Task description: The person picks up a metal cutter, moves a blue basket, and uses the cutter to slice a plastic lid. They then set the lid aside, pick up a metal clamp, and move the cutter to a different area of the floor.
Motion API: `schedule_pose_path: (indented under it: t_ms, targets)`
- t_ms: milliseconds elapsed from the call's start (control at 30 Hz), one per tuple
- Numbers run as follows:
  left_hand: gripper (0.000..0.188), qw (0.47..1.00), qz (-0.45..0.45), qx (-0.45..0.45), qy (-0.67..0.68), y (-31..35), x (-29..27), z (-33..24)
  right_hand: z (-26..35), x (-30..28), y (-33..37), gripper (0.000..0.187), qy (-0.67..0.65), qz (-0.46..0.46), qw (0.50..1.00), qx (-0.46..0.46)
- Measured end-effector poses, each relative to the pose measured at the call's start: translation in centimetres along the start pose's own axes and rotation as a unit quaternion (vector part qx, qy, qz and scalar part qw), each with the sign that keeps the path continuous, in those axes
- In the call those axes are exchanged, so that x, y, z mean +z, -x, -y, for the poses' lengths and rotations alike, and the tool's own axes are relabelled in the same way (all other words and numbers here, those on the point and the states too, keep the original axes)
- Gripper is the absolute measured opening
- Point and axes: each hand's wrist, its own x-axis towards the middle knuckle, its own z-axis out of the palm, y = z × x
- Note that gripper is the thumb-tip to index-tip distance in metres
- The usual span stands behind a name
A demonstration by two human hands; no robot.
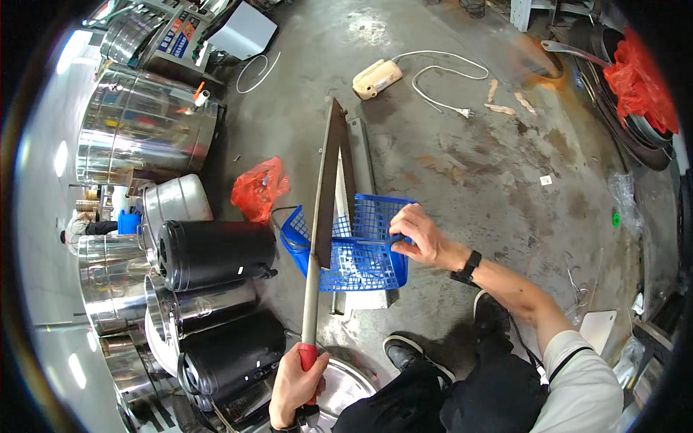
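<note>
Left grip (294,382) wrapped tight round the red handle (308,356) of a long blade lever (326,209). Blue basket (372,270) beyond it, at the blade — right grip (421,238) pinched on its right-hand side.

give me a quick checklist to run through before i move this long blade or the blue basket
1. Left hand wrapped around the red handle: ok.
2. Right hand has a grip on the right side of the blue basket: ok.
3. Right fingers away from the long blade: ok, they sit to its right with a gap.
4. Blade clear of the basket: cannot tell; it crosses over the basket in this view, but contact isn't clear.
5. Floor beside the basket clear: not ok, a red plastic bag lies off its left side.
6. Black shoes apart from the blade: ok.
</note>
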Motion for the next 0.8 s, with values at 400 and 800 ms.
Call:
schedule_pose_path:
  t_ms: [400,800]
  targets:
    - [0.025,0.998,0.065,0.009,0.002,2.6,-5.2,-4.8,2.1,-2.4,-4.4,0.027,0.009,0.064,0.993,-0.096]
    - [0.056,0.961,0.062,0.112,0.245,5.7,-15.2,-12.7,0.3,-1.0,-10.7,0.019,0.012,-0.039,0.998,-0.041]
